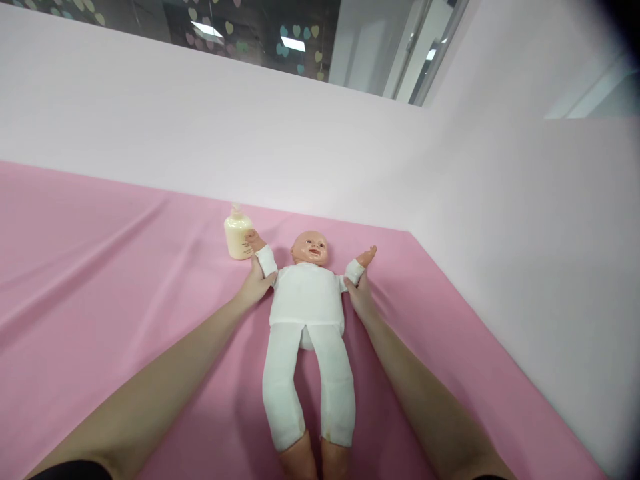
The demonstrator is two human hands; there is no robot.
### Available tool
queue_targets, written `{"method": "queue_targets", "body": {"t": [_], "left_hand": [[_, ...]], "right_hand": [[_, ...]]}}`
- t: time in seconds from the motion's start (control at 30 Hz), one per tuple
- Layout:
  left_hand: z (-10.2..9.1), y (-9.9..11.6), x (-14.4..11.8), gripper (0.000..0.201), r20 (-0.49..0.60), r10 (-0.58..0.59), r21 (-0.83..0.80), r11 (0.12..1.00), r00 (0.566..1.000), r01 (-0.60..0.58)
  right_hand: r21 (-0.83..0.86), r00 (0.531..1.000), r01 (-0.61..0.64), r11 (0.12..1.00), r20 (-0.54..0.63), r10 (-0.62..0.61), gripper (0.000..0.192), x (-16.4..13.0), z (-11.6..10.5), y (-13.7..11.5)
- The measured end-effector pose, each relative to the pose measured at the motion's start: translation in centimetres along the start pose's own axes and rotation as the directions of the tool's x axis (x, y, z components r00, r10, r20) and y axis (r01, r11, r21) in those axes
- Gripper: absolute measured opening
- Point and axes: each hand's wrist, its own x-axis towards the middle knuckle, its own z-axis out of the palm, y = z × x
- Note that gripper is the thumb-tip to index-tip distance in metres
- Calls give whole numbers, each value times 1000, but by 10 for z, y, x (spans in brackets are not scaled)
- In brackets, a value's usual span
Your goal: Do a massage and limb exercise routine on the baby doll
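Note:
A baby doll (306, 303) in a white suit lies on its back on a pink sheet (100, 267), head away from me, arms spread. My left hand (256, 283) rests against the doll's arm on the left side, under its sleeve. My right hand (359, 297) touches the doll's other arm near the shoulder. Whether the fingers close around the arms is hidden. A cream pump bottle (237, 237) stands just beyond the doll's hand on the left.
Pale pink walls (525, 233) rise behind and to the right of the sheet, meeting at a corner. Glass with heart stickers (260, 33) runs above the back wall. The sheet has long folds on the left.

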Motion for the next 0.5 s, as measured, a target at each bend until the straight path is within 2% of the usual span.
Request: {"method": "queue_targets", "body": {"t": [0.1,0.23,0.37,0.5], "left_hand": [[1,-1,1,65,94,89,8,996,992,-91],[1,4,-1,63,234,244,60,962,941,-265],[2,10,-4,66,241,286,118,940,928,-320],[1,17,-6,60,232,275,94,948,933,-302]], "right_hand": [[67,996,-84,994,-15,85,83,0,5,2],[97,990,-122,988,80,115,55,-6,9,8],[73,993,-77,994,93,70,42,-9,9,13],[114,990,-124,986,77,116,46,-10,11,17]]}}
